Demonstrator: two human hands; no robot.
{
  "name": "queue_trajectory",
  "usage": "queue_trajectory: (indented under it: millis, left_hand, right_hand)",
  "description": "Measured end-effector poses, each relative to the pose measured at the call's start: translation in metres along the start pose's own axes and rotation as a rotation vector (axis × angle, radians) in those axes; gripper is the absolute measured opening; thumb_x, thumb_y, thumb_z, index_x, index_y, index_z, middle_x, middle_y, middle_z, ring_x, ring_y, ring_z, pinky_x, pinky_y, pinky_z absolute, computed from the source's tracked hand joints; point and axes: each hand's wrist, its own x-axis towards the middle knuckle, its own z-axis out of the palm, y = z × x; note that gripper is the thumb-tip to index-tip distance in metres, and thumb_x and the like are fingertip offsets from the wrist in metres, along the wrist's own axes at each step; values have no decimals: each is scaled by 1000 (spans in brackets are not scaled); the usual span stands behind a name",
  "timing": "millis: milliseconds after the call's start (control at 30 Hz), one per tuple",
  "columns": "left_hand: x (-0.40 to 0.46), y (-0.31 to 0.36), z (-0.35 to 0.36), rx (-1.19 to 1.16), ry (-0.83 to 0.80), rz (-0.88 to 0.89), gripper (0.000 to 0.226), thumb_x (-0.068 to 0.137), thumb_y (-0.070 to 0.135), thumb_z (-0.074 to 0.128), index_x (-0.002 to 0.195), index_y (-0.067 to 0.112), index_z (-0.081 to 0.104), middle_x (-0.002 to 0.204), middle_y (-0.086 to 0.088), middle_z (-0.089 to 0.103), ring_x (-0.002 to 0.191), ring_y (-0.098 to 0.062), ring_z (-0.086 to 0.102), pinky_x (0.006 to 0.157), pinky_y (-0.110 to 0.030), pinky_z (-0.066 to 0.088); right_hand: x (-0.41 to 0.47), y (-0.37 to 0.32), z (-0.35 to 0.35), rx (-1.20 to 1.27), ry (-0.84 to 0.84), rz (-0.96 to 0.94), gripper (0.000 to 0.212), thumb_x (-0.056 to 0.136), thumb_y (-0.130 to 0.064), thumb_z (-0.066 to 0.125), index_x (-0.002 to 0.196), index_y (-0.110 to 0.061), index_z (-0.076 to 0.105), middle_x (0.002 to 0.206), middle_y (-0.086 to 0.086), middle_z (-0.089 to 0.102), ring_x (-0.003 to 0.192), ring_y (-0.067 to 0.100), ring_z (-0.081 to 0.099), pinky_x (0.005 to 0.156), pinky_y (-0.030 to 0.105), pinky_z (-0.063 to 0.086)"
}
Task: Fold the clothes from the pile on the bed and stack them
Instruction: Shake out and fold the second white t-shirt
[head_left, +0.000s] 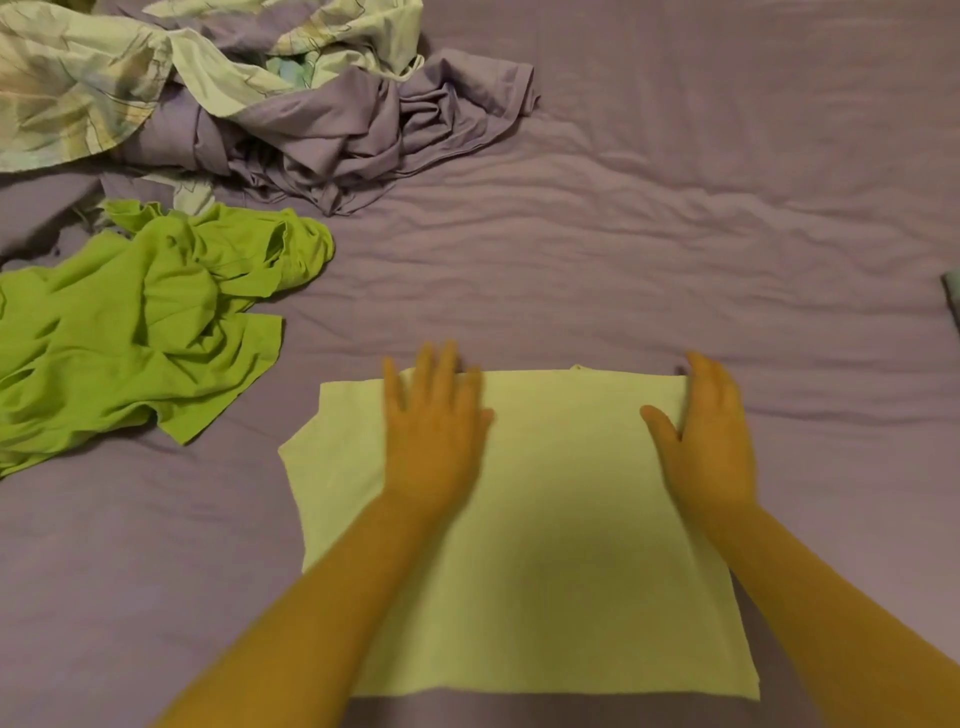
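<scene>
A pale yellow garment (545, 525) lies flat on the purple bed sheet (675, 234), partly folded into a rough rectangle. The left hand (434, 441) rests on it near its far left corner — fingers straight and spread, palm down, gripping nothing. The right hand (711, 441) lies along the garment's far right edge, fingers straight and together, thumb out, holding nothing. Left of the garment sits a crumpled bright green shirt (135, 327); beyond that — a heap of purple cloth (374, 135) and floral bedding (104, 78).
</scene>
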Motion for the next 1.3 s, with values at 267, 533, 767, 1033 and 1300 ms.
queue_trajectory:
  millis: [267, 533, 767, 1033, 1300]
  left_hand:
    - [-50, 101, 40, -91, -288, 128, 70, 91, 67, 15, 147, 27, 29, 154, -9, 28, 142, -35, 23, 111, -64, 18]
    - [-48, 105, 31, -95, -423, 82, 66, 87, 65, -9, 146, 35, -14, 157, -1, -17, 142, -28, -23, 112, -52, -18]
    - [-56, 106, -33, -1143, -411, -437, 39, 100, 43, 32, 137, 34, 42, 141, 12, 46, 124, -1, 43, 107, -19, 26]
    - [-68, 50, -45, -1487, -568, -816, 40, 93, 46, 52, 128, 27, 53, 124, 6, 60, 113, -14, 59, 99, -36, 47]
    - [-83, 42, -24, -1268, -582, -714, 42, 80, 35, 73, 116, 23, 55, 112, 3, 63, 101, -16, 61, 94, -37, 50]
  right_hand:
    - [-49, 28, 0, 94, -47, 79, 66, 93, -38, 52, 149, -21, 21, 145, 7, 41, 130, 29, 40, 103, 45, 36]
    - [-88, 39, -11, 183, -176, 43, 60, 98, -34, 43, 142, -41, 4, 153, -6, 28, 136, 18, 35, 104, 32, 33]
    - [-83, -16, -32, 444, -262, -50, 64, 97, -24, 50, 146, -37, 11, 151, -9, 29, 132, 10, 36, 107, 28, 33]
    - [-55, -77, 1, 114, -548, -506, 45, 102, -17, 36, 139, -42, 31, 150, -8, 33, 128, 11, 42, 102, 10, 31]
    - [22, -106, 9, -740, -802, -768, 49, 95, -36, 51, 139, -49, 33, 159, -6, 4, 145, 28, 0, 114, 48, 9]
